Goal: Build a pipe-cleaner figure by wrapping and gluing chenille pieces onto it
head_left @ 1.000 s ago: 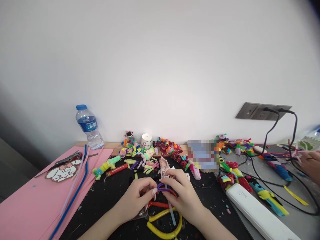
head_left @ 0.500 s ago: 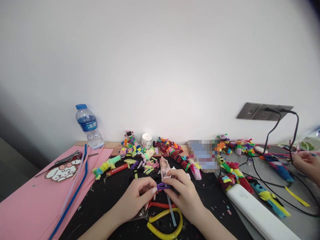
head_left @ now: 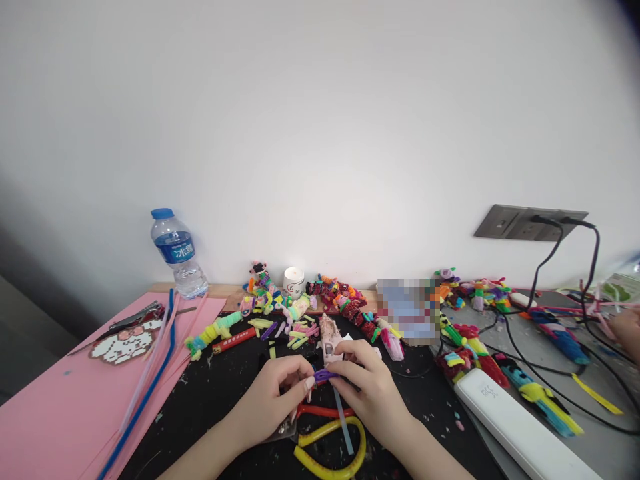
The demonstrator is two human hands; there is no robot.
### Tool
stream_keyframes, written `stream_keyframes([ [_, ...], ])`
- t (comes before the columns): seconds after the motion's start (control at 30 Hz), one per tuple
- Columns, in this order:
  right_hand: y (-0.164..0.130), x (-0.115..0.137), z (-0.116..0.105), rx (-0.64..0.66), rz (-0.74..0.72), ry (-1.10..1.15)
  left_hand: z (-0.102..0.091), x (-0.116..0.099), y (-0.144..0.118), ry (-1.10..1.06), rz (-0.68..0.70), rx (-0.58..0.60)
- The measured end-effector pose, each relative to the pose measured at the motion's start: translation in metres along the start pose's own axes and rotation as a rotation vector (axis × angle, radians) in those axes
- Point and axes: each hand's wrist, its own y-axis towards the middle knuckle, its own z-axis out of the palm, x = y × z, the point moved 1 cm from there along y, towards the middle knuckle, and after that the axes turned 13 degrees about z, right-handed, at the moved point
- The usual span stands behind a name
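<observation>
A purple pipe cleaner (head_left: 325, 375), bent into a narrow loop, stretches between my two hands over the black mat. My left hand (head_left: 275, 393) pinches its left end between thumb and fingers. At the other end, the fingertips of my right hand (head_left: 373, 381) are closed on it. Just behind lies a pinkish glue gun (head_left: 330, 333), its front part visible past my fingers. Below my hands are a translucent glue stick (head_left: 344, 427) and curved yellow and red handles (head_left: 361, 443) of a tool whose kind I cannot make out.
Cut pipe cleaner pieces (head_left: 300, 333) and several fuzzy figures (head_left: 220, 327) spread behind my hands. Pink sheets (head_left: 55, 393) and a water bottle (head_left: 175, 250) are left. A white power strip (head_left: 515, 420) and black cables (head_left: 540, 367) lie right, near another person's hand (head_left: 627, 330).
The purple loop has been pressed narrower between my fingers, and my hands have barely moved. The other person's hand has shifted right, partly out of view.
</observation>
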Motion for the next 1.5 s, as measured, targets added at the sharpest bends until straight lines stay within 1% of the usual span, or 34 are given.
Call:
stream_keyframes([
  [0.17, 0.000, 0.001, 0.000, 0.005, 0.014, 0.006, -0.005, -0.010, 0.001, 0.288, 0.114, 0.010],
  [0.23, 0.000, 0.001, 0.000, -0.001, 0.015, 0.009, -0.007, -0.011, 0.000, 0.371, 0.161, 0.022],
  [0.37, 0.000, 0.002, 0.001, 0.016, 0.020, 0.013, -0.007, -0.008, -0.001, 0.457, 0.236, 0.024],
  [0.53, -0.002, 0.002, 0.002, 0.067, 0.030, 0.020, -0.007, -0.008, -0.001, 0.516, 0.328, 0.088],
  [0.67, -0.002, 0.002, 0.003, 0.082, 0.032, 0.021, -0.007, -0.009, 0.000, 0.560, 0.388, 0.100],
  [0.87, -0.001, 0.003, 0.002, 0.087, 0.025, 0.023, -0.006, 0.002, -0.002, 0.561, 0.424, 0.091],
  [1.13, -0.001, 0.004, 0.001, 0.080, 0.020, 0.012, -0.005, 0.002, -0.002, 0.519, 0.413, 0.093],
  [1.5, -0.002, 0.006, 0.000, 0.090, 0.012, 0.005, -0.006, 0.005, -0.002, 0.516, 0.403, 0.096],
])
